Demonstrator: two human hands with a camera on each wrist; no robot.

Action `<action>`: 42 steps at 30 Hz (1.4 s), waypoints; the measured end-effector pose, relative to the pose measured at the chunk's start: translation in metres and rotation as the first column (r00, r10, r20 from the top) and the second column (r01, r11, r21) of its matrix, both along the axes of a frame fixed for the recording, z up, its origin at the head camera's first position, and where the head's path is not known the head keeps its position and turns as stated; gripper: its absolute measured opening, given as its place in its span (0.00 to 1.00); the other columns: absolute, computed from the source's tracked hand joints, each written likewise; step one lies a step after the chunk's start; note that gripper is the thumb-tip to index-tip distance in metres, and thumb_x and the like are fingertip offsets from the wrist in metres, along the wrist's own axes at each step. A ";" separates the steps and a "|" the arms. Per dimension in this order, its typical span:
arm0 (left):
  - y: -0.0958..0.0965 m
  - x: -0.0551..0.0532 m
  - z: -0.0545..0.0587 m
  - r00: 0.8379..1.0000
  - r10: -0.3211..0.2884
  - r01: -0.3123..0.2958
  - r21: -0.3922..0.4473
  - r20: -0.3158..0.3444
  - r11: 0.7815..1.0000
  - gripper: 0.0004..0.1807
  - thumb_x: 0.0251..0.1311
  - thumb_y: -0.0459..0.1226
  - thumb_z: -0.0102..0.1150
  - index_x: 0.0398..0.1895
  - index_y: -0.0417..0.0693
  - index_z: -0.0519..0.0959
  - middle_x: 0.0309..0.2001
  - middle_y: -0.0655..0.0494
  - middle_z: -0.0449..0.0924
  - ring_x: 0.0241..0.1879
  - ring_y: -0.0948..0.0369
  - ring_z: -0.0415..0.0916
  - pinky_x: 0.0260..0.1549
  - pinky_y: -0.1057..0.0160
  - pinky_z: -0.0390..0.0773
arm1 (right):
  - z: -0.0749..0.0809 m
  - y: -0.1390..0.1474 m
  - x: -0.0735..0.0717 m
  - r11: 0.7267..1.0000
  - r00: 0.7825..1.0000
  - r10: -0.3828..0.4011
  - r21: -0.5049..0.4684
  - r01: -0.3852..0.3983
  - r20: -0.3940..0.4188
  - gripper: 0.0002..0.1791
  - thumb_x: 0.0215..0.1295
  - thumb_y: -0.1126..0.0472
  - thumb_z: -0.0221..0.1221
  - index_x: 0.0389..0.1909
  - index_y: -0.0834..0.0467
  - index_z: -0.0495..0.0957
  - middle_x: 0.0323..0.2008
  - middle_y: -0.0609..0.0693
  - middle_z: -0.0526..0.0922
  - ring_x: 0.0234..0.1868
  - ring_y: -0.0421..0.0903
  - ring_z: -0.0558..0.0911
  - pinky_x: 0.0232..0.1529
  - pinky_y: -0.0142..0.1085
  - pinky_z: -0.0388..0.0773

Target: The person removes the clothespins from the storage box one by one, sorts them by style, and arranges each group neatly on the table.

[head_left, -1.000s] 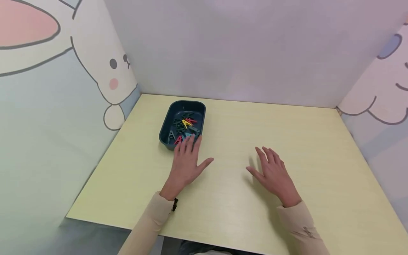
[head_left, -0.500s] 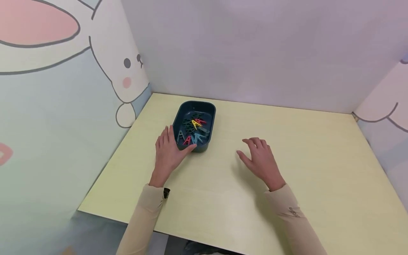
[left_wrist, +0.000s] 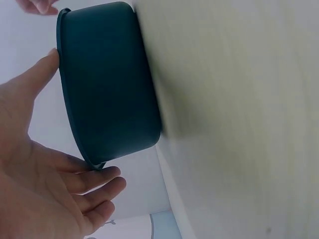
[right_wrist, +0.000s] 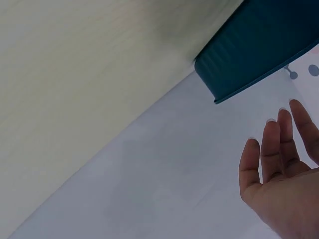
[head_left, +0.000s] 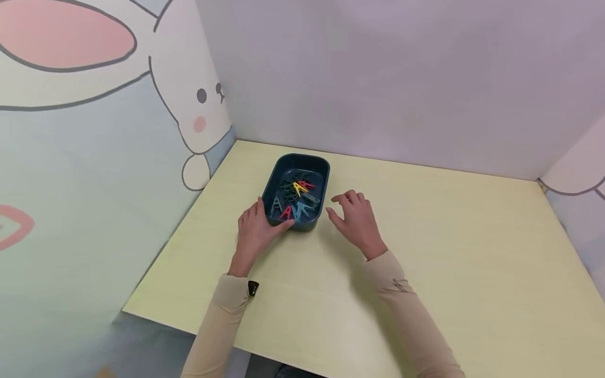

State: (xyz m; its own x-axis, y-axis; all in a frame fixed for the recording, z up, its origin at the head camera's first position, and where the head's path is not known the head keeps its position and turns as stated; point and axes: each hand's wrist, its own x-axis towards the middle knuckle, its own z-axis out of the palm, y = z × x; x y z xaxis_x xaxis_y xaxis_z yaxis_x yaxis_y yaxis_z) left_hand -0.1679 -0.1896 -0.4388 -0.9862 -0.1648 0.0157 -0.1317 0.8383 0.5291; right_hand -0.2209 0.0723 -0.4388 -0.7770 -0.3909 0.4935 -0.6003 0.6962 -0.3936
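A dark teal plastic box (head_left: pixel 307 226) stands on the table, holding several clothespins: a yellow clothespin (head_left: pixel 299 188), red clothespins (head_left: pixel 285 212), light blue clothespins (head_left: pixel 300 208) and dark green ones. My left hand (head_left: pixel 253 231) is at its near left corner. In the left wrist view the thumb touches the rim of the box (left_wrist: pixel 104 79), and the fingers lie relaxed against the rim's other side. My right hand (head_left: pixel 357 220), fingers slightly bent and holding nothing, hovers right of the box. The right wrist view shows a gap between those fingers and the box (right_wrist: pixel 259 45).
The pale yellow table (head_left: pixel 439 252) meets a plain light wall (head_left: pixel 387 79) behind the box. A side wall (head_left: pixel 94 157) with a cartoon rabbit rises along the left edge. Table surface extends to the right of both hands.
My left hand has moved from over the box's near edge to its near left corner. My right hand has moved left, closer to the box. The head view has turned slightly left.
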 end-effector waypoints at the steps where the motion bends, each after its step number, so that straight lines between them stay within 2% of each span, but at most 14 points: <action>1: 0.000 0.000 0.000 1.000 0.003 -0.003 -0.004 0.005 1.000 0.66 0.56 0.67 0.67 0.80 0.29 0.49 0.77 0.31 0.55 0.74 0.36 0.52 0.74 0.39 0.48 | 0.000 -0.004 -0.003 1.000 1.000 0.001 -0.001 -0.001 -0.001 0.15 0.70 0.55 0.66 0.48 0.63 0.84 0.42 0.58 0.78 0.43 0.59 0.74 0.44 0.52 0.73; 7: 0.000 -0.001 0.002 1.000 0.006 -0.005 -0.030 0.029 1.000 0.67 0.56 0.67 0.67 0.80 0.28 0.49 0.76 0.30 0.57 0.74 0.36 0.54 0.74 0.40 0.49 | 0.004 -0.027 -0.019 0.999 0.999 -0.011 0.032 0.010 0.035 0.16 0.71 0.54 0.66 0.48 0.63 0.84 0.42 0.60 0.77 0.43 0.59 0.73 0.46 0.53 0.73; 13: -0.001 0.000 0.005 0.999 0.004 -0.003 -0.036 0.035 0.999 0.66 0.56 0.67 0.68 0.79 0.27 0.50 0.75 0.29 0.58 0.73 0.35 0.56 0.73 0.39 0.52 | 0.011 -0.047 -0.032 0.990 0.993 -0.061 0.131 0.047 0.101 0.15 0.70 0.54 0.66 0.46 0.63 0.85 0.43 0.59 0.74 0.47 0.58 0.70 0.49 0.53 0.70; 16: 0.000 0.000 0.006 0.999 0.002 -0.001 -0.027 0.039 1.000 0.66 0.57 0.66 0.68 0.79 0.26 0.49 0.75 0.28 0.58 0.73 0.35 0.55 0.73 0.39 0.52 | 0.013 -0.056 -0.037 0.981 0.990 -0.089 0.180 0.069 0.108 0.14 0.69 0.54 0.67 0.45 0.63 0.86 0.43 0.59 0.72 0.47 0.58 0.68 0.48 0.53 0.68; 20: 0.002 0.000 0.006 0.999 0.003 -0.002 -0.021 0.040 1.000 0.66 0.57 0.65 0.69 0.79 0.26 0.49 0.75 0.28 0.58 0.73 0.35 0.56 0.73 0.40 0.53 | 0.013 -0.067 -0.042 0.958 0.986 -0.131 0.268 0.100 0.100 0.15 0.68 0.55 0.69 0.45 0.63 0.87 0.42 0.61 0.71 0.48 0.59 0.67 0.49 0.54 0.66; 27: 0.003 0.000 0.007 0.998 0.015 -0.014 -0.015 0.055 1.000 0.66 0.58 0.64 0.69 0.79 0.26 0.48 0.76 0.29 0.56 0.74 0.36 0.55 0.73 0.41 0.52 | 0.012 -0.078 -0.047 0.895 0.974 -0.197 0.426 0.133 0.109 0.17 0.68 0.52 0.69 0.49 0.60 0.87 0.45 0.63 0.74 0.50 0.60 0.67 0.53 0.56 0.65; 35: 0.005 0.002 0.008 0.998 0.011 -0.010 -0.013 0.059 1.000 0.65 0.59 0.64 0.68 0.79 0.25 0.47 0.76 0.28 0.56 0.74 0.35 0.56 0.73 0.40 0.53 | 0.016 -0.083 -0.051 0.839 0.960 -0.253 0.520 0.158 0.117 0.14 0.71 0.54 0.65 0.46 0.61 0.88 0.45 0.62 0.75 0.52 0.59 0.66 0.56 0.56 0.63; 42: 0.004 0.002 0.008 0.998 0.013 -0.012 -0.010 0.061 1.000 0.65 0.59 0.64 0.68 0.79 0.25 0.47 0.76 0.29 0.55 0.74 0.36 0.55 0.74 0.40 0.52 | 0.018 -0.086 -0.052 0.818 0.965 -0.243 0.555 0.151 0.096 0.13 0.71 0.55 0.65 0.43 0.62 0.88 0.44 0.62 0.76 0.51 0.59 0.66 0.55 0.56 0.64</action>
